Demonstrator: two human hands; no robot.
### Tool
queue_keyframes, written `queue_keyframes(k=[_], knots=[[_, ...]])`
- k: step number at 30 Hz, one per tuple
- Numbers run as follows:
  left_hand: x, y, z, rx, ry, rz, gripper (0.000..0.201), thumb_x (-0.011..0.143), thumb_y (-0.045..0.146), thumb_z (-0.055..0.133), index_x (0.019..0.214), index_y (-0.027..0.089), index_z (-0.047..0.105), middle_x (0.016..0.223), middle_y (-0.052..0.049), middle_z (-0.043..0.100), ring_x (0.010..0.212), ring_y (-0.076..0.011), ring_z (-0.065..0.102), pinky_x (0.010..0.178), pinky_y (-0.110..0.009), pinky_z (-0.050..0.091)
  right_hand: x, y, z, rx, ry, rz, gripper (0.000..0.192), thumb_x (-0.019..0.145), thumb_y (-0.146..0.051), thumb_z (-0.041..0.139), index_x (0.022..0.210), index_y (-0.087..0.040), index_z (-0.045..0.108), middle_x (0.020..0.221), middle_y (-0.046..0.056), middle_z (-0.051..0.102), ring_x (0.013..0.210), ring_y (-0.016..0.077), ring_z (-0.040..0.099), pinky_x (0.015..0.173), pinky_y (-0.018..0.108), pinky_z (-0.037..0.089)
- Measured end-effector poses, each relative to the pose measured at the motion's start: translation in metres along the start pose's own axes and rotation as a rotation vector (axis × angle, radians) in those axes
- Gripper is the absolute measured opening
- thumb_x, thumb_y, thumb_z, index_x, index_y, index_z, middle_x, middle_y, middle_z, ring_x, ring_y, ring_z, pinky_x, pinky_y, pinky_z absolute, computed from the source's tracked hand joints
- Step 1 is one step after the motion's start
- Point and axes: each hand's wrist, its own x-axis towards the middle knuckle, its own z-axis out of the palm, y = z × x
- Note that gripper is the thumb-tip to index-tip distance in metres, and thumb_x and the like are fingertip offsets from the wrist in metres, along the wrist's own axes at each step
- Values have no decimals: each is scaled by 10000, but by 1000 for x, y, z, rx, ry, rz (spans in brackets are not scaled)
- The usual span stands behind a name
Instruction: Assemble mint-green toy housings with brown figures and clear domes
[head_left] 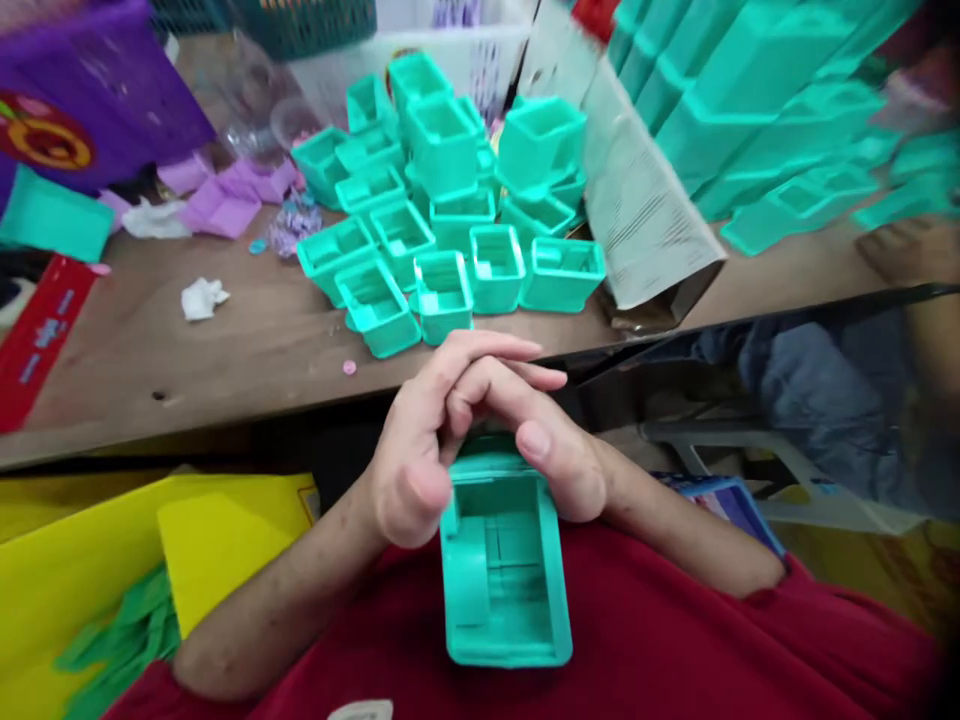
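A teal plastic box [504, 640] with an open top and an inner divider rests against the front of the red shirt. My left hand [420, 440] presses the far end of the box from the left, its thumb beside the rim. From the right, my right hand [551, 430] closes on that same end, with its thumb over the rim. My fingers overlap beyond the box, so their exact contact is partly hidden. Just past my hands, a cluster of similar teal boxes [442, 285] stands on the table's near edge, several of them stacked.
The wooden table [247, 370] holds purple pieces [225, 200], crumpled tissue [202, 298] and a red box [41, 340]. A cardboard piece [637, 190] separates the cluster from taller teal stacks [750, 110]. Another person's hand [907, 250] is at right. A yellow container [225, 540] sits lower left.
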Motion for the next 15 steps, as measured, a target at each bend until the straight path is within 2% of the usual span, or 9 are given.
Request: queue_keyframes(k=[3,6,9,11,13,15], knots=[[-13,-4,8,-218,35,-84,862,951,958,374,1171,207,736,1116,-138,807,1030,-382,806,868,-555,676,-4,5,9,2,-9,76,252,1048,-451,465,1079,-275,642,987,23,688,866,246,701,792,455,649],[-24,-1,9,-209,77,-156,808,960,935,377,1098,240,765,1090,-99,822,982,-344,810,898,-559,682,-6,10,12,38,-35,81,222,1033,-421,486,1078,-286,657,1024,15,697,906,245,702,818,448,650],[-19,-4,9,-208,76,-230,786,980,924,339,1069,272,771,1091,-70,830,1014,-319,810,920,-534,688,-5,20,16,42,-1,44,288,1068,-520,465,1092,-308,658,1086,13,697,939,235,697,840,430,649],[-5,-13,9,-296,35,-259,742,1025,866,333,1031,260,762,1031,-67,834,975,-310,813,830,-501,696,-4,28,18,69,92,44,369,1086,-602,431,1105,-309,654,1084,13,693,907,229,691,822,423,648],[13,-25,5,-331,32,-262,695,1057,815,347,1032,248,749,1024,-66,832,947,-299,809,762,-463,690,-2,33,17,65,245,69,468,1089,-666,390,1105,-293,673,1076,28,707,908,245,698,834,440,649],[27,-34,-6,-261,103,-232,674,1065,801,367,1080,242,743,1128,-73,817,1010,-293,800,833,-457,692,-1,32,11,-16,442,82,549,1071,-718,382,1077,-282,715,1100,61,731,963,287,711,873,479,645]])
